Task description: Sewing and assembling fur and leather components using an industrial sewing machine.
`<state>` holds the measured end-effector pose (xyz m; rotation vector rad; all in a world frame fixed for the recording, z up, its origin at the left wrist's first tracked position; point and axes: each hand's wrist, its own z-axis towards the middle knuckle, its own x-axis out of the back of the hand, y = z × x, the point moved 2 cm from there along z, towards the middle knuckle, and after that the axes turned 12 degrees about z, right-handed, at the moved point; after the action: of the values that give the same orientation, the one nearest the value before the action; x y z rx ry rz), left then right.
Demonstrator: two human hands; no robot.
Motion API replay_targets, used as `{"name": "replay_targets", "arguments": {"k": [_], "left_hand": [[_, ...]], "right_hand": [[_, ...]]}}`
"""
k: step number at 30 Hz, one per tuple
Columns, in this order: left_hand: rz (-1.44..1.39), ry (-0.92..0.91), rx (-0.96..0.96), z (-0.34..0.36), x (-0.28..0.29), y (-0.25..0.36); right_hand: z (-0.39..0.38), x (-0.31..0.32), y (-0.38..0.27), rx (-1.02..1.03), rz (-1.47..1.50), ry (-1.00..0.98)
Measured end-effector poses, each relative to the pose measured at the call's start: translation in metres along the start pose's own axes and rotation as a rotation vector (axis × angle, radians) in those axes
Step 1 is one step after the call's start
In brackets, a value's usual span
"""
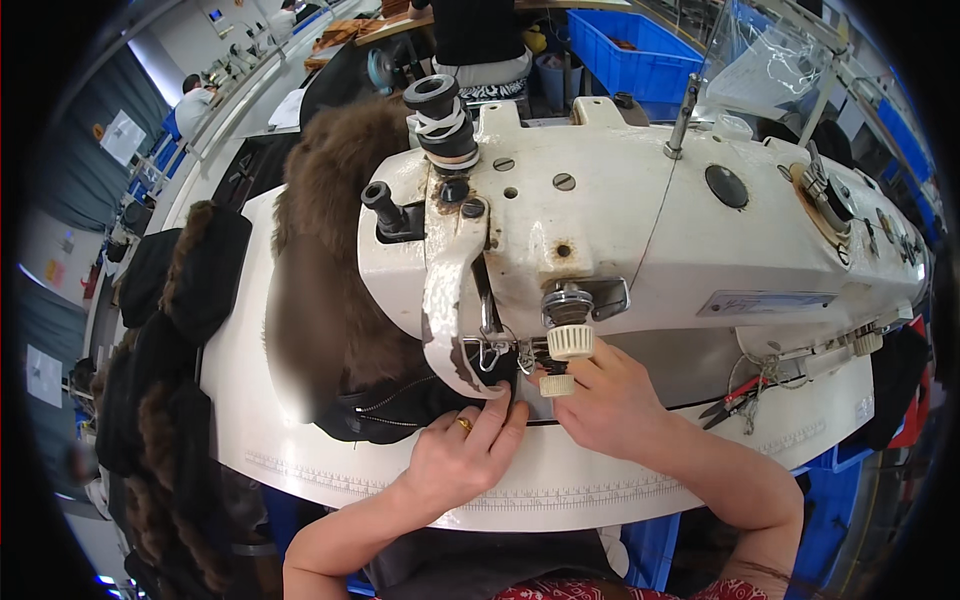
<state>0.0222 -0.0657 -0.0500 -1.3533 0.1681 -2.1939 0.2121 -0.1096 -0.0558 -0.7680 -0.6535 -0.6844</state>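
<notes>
A white sewing machine [640,220] stands over a pale work plate. Beneath its needle area lies a black piece with a zipper [395,400]; brown fur [345,290] beside it seems part of the same work. My left hand [465,455], a ring on one finger, presses its fingertips together on the black material just before the presser foot. To the right of the needle, my right hand [610,405] has its fingers curled in behind the cream tension knobs [571,342]. Those knobs hide its fingertips and whatever they hold.
Several black fur-trimmed pieces [175,380] are heaped at the left. Red-handled snips [735,402] and loose thread lie on the plate at right. Behind the machine are a blue crate [635,55] and a seated person [480,40]. A ruler strip [560,497] runs along the front edge.
</notes>
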Motion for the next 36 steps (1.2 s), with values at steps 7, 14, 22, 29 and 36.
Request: {"name": "replay_targets", "arguments": {"k": [7, 14, 22, 29, 36], "left_hand": [[0.024, -0.082, -0.094, 0.006, 0.006, -0.001], [0.003, -0.056, -0.101, -0.002, 0.006, -0.01], [-0.042, -0.005, -0.103, -0.006, 0.004, -0.017], [-0.048, 0.023, -0.106, -0.007, -0.001, -0.013], [-0.057, 0.027, -0.091, -0.005, -0.001, -0.015]], "right_hand": [[0.0, -0.006, -0.001, 0.072, 0.046, -0.141], [0.002, -0.013, 0.001, 0.088, -0.033, -0.205], [0.002, -0.017, 0.004, 0.099, 0.041, -0.087], [0.0, -0.007, 0.007, -0.101, 0.138, -0.263], [0.004, -0.005, 0.005, -0.131, 0.174, -0.276]]}}
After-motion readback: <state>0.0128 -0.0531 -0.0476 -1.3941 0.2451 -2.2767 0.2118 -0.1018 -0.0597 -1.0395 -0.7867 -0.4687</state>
